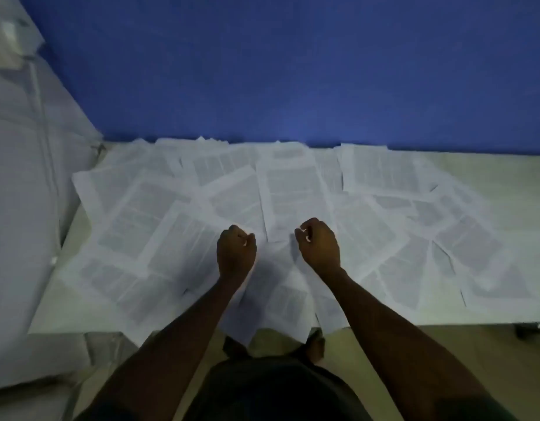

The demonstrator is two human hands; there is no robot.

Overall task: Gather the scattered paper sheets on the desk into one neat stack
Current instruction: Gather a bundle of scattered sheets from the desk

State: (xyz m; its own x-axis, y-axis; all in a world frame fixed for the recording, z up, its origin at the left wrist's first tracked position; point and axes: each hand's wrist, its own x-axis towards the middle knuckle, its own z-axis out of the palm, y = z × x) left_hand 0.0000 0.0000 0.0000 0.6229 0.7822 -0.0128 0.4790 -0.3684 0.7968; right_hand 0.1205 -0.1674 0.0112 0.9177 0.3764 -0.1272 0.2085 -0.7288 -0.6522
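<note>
Nearest you, your two forearms reach out over the front edge of the worktop (505, 189), where a few of the paper sheets (293, 192) overhang toward your legs. Your left hand (236, 249) hovers with its fingers curled into a loose fist; its grip looks clenched on nothing, though the thumb and forefinger are close together and a thin edge of paper between them cannot be ruled out. Your right hand (319, 243) is curled the same way, and no sheet can be seen in it either. Both sit just above the middle of the spread, near each other, likely because that is the natural place to start pulling sheets inward and to build the stack. Beyond your hands the sheets lie loose and overlapping at all angles, covering most of the worktop from the left edge to well right of centre, with the farthest ones butted against the blue wall (293, 71). Nothing is stacked yet, so the gathering appears barely begun. The pages carry dense blocks of printed text, but it is too blurred and dim to read; no brand or label shows.
</note>
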